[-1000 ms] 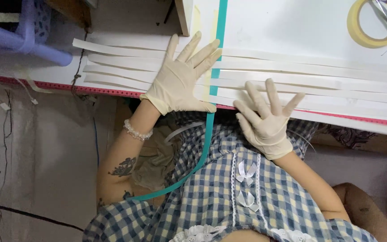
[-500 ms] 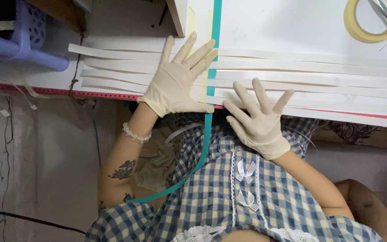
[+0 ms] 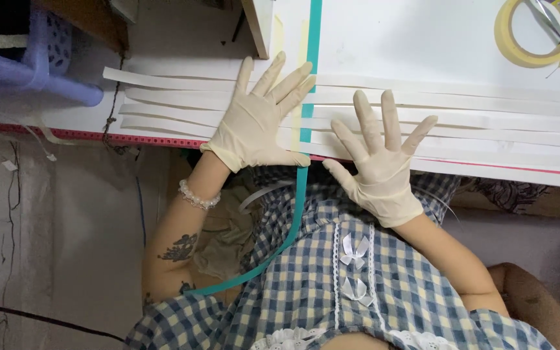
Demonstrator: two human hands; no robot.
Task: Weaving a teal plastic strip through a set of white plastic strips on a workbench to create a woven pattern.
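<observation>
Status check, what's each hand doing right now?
Left hand flat on white strips, fingers spread. Right hand open over table edge. Teal tape runs between.

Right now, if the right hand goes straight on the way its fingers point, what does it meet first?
The right hand points up across the table, so it would probably meet the white paper strips first. Whether its fingertips already touch them is unclear.

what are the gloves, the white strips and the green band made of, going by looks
Gloves on the left hand and right hand: thin cream latex or similar rubber, matte, clinging and wrinkling at the knuckles. White strips: probably paper or thin card, flat, matte, with cleanly cut edges. Green band: looks like smooth plastic or coated tape, since it bends limply off the table edge.
</observation>
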